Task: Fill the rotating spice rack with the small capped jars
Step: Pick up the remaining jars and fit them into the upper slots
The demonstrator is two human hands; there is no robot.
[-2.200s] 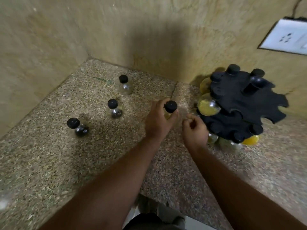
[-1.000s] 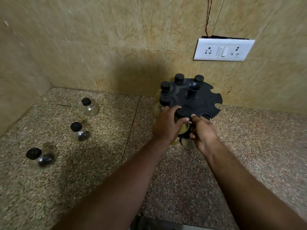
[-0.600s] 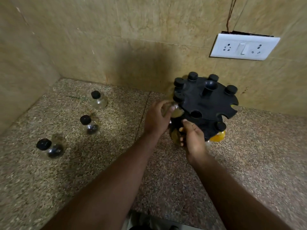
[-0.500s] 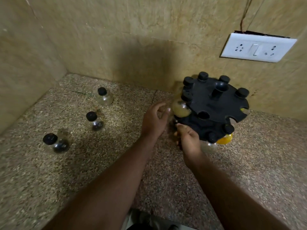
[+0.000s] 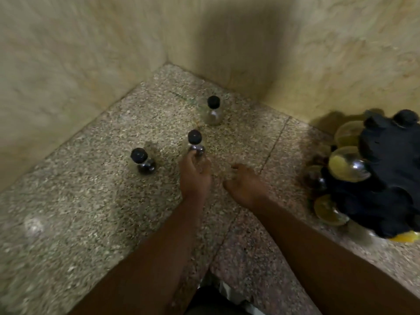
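Three small clear jars with black caps stand on the speckled stone counter (image 5: 91,201) near the wall corner: a far jar (image 5: 213,111), a middle jar (image 5: 195,139) and a left jar (image 5: 142,160). My left hand (image 5: 195,176) reaches the middle jar, and its fingertips close around the jar's lower body. My right hand (image 5: 246,184) hovers just to the right with fingers loosely spread, holding nothing. At the right edge stands the black rotating spice rack (image 5: 393,178), partly cut off. Several round jars hang in its slots, some with yellow contents (image 5: 343,170).
Two tan tiled walls (image 5: 79,53) meet in a corner behind the jars. The counter's front edge (image 5: 218,283) runs close below my forearms. The picture is blurred by motion.
Both hands left the rack and moved left. My left hand has reached the middle jar. The view swung left and down, so the wall socket is out of sight.
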